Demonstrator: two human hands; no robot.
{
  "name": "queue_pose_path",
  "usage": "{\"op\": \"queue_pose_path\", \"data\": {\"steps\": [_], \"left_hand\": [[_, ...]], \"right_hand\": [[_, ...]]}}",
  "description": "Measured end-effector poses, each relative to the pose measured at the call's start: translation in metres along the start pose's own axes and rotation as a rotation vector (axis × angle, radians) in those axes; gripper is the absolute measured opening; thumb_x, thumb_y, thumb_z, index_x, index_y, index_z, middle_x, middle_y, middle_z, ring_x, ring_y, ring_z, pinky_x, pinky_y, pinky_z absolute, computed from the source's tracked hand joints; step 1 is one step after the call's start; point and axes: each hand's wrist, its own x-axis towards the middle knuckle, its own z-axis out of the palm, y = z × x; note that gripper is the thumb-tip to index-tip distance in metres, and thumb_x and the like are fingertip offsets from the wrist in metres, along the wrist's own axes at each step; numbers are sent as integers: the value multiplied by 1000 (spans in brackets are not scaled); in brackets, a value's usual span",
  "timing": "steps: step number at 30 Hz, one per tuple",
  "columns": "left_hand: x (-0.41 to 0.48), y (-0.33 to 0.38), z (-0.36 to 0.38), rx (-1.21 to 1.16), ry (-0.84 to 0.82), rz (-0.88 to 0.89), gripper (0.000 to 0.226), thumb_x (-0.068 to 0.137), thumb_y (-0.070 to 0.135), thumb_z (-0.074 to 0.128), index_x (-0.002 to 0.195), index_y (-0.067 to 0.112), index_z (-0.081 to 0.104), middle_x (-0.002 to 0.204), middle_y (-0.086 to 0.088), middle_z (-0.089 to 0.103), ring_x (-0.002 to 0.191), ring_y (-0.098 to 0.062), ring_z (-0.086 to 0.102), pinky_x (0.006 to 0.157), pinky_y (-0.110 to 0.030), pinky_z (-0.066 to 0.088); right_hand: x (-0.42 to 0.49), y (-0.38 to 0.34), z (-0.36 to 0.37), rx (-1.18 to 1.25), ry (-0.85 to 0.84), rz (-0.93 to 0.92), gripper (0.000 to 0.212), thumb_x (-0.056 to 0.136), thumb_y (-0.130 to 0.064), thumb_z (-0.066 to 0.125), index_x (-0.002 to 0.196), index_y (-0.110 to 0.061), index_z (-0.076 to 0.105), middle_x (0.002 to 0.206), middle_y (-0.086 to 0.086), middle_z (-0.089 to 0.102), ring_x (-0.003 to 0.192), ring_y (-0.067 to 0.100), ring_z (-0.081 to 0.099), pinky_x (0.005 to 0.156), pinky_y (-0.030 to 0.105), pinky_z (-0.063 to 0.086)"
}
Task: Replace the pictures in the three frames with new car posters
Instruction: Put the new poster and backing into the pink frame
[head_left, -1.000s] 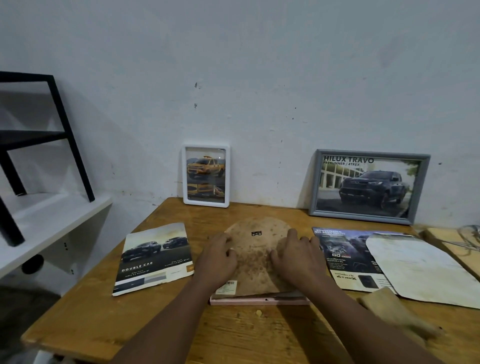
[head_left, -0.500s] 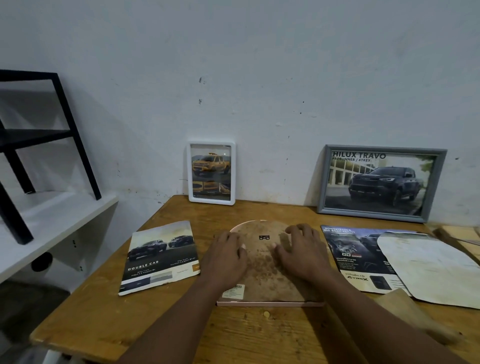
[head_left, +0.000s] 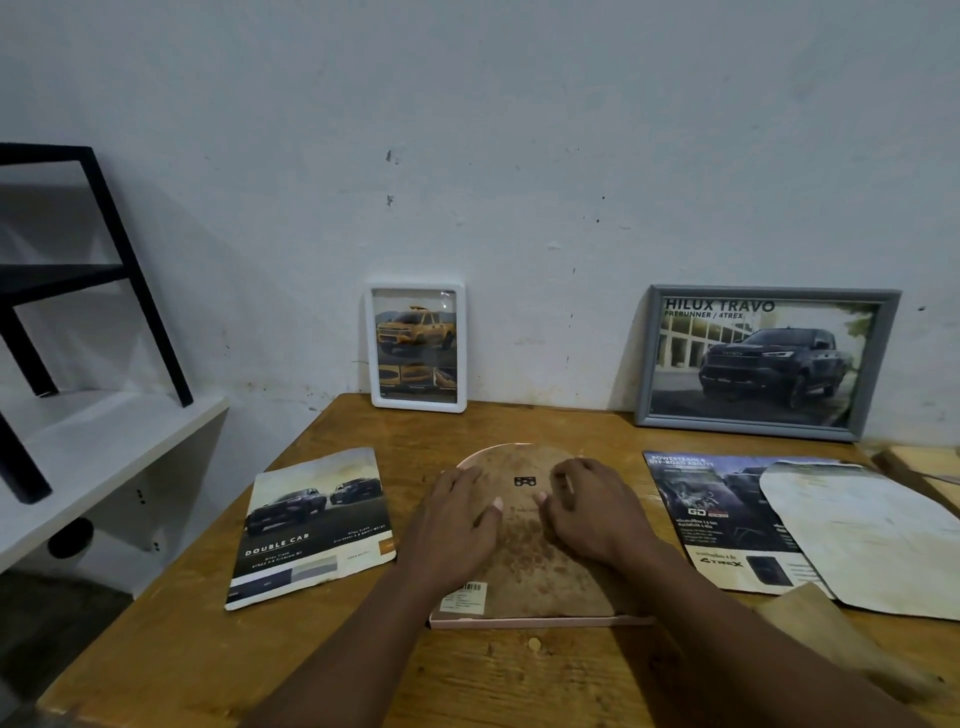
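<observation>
An arch-shaped pink frame (head_left: 524, 621) lies face down on the wooden table (head_left: 467, 675), its brown backing board (head_left: 524, 566) up. My left hand (head_left: 457, 525) and my right hand (head_left: 592, 514) press flat on that backing, fingers near its small metal hanger (head_left: 524, 481). A white frame (head_left: 417, 347) with a yellow truck picture and a grey frame (head_left: 763, 361) with a dark Hilux picture lean against the wall. A "Double Cab" poster (head_left: 311, 525) lies left of the arch frame. Another car poster (head_left: 711, 519) lies to the right.
A blank cream sheet (head_left: 872, 535) overlaps the right poster. A brown piece (head_left: 831, 639) lies near my right forearm. A white shelf (head_left: 93, 457) with a black metal stand (head_left: 104, 260) sits to the left. Wooden boards (head_left: 930, 467) are at the far right.
Both hands have slid farther up the backing board toward the hanger, and the view has come closer to the table.
</observation>
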Motion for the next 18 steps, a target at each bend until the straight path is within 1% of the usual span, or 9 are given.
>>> {"op": "queue_pose_path", "data": {"steps": [4,7,10,13,16,18], "left_hand": [[0,1,0,-12,11,-11,58,100,53,45,153,31,35,158,6,35,141,-18,39,113,-44,40],[1,3,-1,-12,19,-9,58,100,52,47,152,31,35,157,6,36,140,-18,40,112,-41,40],[-1,5,-2,39,-14,-11,60,100,53,47,154,31,33,161,6,30,144,-19,35,112,-41,37],[-1,6,-3,168,-77,4,64,101,55,41,158,30,25,165,4,20,150,-21,25,117,-45,34],[-2,9,-5,323,-158,32,66,104,57,29,161,28,15,170,1,8,157,-25,4,123,-49,24],[-3,11,-6,393,-190,33,66,104,58,22,162,28,10,171,1,3,157,-26,-5,123,-51,22]], "right_hand": [[-2,-1,12,-112,3,-45,57,99,-56,31,143,-20,39,154,8,37,146,24,26,119,42,26],[0,-2,14,-145,-10,-61,56,100,-54,28,142,-18,38,155,11,36,148,26,22,123,45,19],[-1,-3,13,-174,-42,-77,56,103,-51,25,145,-15,35,158,14,32,152,28,16,124,46,11],[-3,-4,13,-196,-39,-90,57,103,-50,21,145,-15,33,159,14,30,152,28,14,124,48,8],[-4,-4,15,-227,-43,-83,58,102,-51,18,147,-18,30,160,13,27,153,28,12,123,52,6],[-5,-4,16,-221,-30,-74,57,101,-52,18,145,-19,34,159,11,31,152,27,16,122,53,10]]}}
